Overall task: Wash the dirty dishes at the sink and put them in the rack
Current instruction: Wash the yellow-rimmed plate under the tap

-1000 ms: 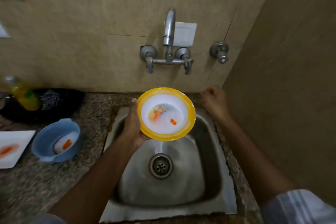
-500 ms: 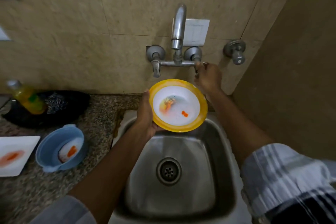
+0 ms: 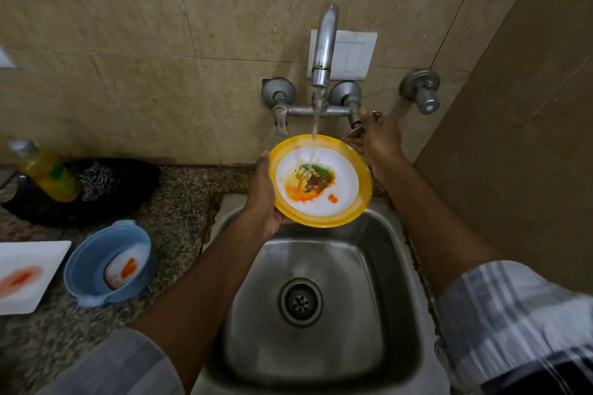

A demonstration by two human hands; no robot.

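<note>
My left hand (image 3: 263, 192) grips the left rim of a yellow-rimmed white bowl (image 3: 345, 179) with orange stains, held over the back of the steel sink (image 3: 321, 298). Water runs from the tap spout (image 3: 324, 48) into the middle of the bowl. My right hand (image 3: 378, 136) is closed around the right tap handle (image 3: 354, 120) on the wall. On the counter to the left, a blue bowl (image 3: 86, 269) holds an orange-stained white dish (image 3: 122, 269), and a white square plate (image 3: 29, 276) bears an orange smear.
A yellow soap bottle (image 3: 48, 170) and a steel scrubber (image 3: 99, 179) rest in a black tray (image 3: 134, 183) at the back left. A second valve (image 3: 422, 91) sticks out of the wall right of the tap. A side wall stands close on the right.
My right hand rose from the sink's back edge to the right tap handle and closed on it. Water now flows into the bowl, which lifted under the spout.
</note>
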